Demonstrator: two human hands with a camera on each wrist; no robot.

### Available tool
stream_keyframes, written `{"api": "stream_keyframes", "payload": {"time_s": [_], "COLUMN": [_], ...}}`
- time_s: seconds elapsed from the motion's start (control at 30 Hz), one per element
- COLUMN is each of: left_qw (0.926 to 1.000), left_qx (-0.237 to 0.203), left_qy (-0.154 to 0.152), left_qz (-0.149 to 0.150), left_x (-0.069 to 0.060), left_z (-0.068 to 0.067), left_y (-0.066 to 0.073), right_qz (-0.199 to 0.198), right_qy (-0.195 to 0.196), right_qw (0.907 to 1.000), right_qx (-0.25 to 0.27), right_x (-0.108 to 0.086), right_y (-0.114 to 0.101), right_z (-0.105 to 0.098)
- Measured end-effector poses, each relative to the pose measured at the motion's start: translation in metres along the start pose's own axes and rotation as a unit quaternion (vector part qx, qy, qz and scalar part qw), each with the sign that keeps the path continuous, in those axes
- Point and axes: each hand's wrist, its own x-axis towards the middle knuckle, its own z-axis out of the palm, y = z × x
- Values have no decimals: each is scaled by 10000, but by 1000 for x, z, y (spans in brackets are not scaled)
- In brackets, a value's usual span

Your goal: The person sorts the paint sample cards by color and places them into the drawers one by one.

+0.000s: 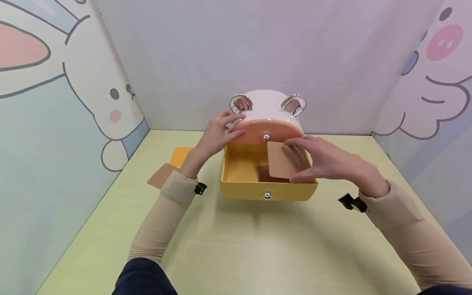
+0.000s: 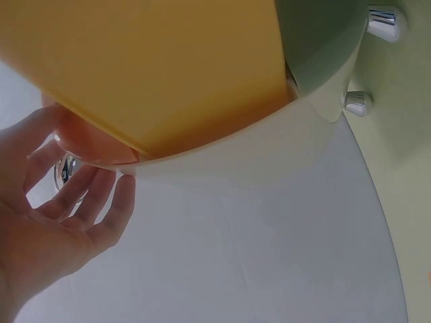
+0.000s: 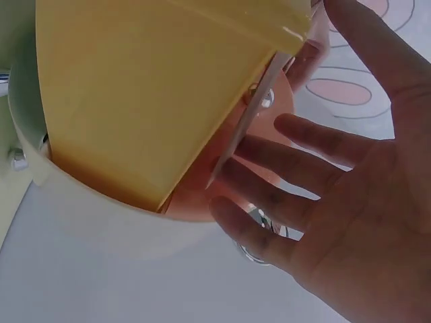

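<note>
A small white drawer cabinet with two silver-rimmed ears stands on the table. Its upper drawer has an orange-pink front and is pushed in. Below, the yellow drawer is pulled far out. My left hand holds the cabinet's left side beside the ear, thumb on the orange-pink front, fingers against the white shell. My right hand grips a tan card with rounded corners, tilted over the yellow drawer. In the right wrist view the card appears nearly edge-on.
An orange card and another tan card lie on the table, partly behind the left forearm. A bit of orange shows behind the right wrist. Walls with cartoon animals border the table on the sides, a pale curtain behind.
</note>
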Motion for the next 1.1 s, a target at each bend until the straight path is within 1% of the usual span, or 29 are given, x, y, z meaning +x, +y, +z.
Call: {"api": "stream_keyframes", "payload": {"time_s": [0.27,0.53,0.63,0.7,0.77,0.87,0.97,1.03,1.1], "left_qw": [10000,10000,10000,10000,10000,9999,9998,9997,9996], "left_qx": [-12,28,48,42,16,-102,-165,-198,-107], "left_qy": [15,-7,-11,-16,-31,-83,-68,29,143], "left_qz": [-51,-48,-67,-73,-66,-40,-68,-123,-228], "left_x": [0,0,-1,-1,-1,-1,-3,-7,-15], "left_z": [0,1,1,1,0,-2,-8,-14,-21], "left_y": [1,0,1,1,1,-1,-2,-6,-12], "right_qz": [-208,-164,-236,-366,-532,-732,-709,-591,-477], "right_qy": [-99,-142,13,346,869,1789,2525,2797,2927], "right_qw": [9997,9997,9995,9985,9944,9807,9644,9577,9544], "right_qx": [93,136,196,221,282,299,334,327,343], "right_x": [3,-1,-2,-2,-1,5,13,18,23], "right_y": [-4,-7,-7,-5,-3,3,10,16,21], "right_z": [7,9,8,7,7,9,12,14,17]}}
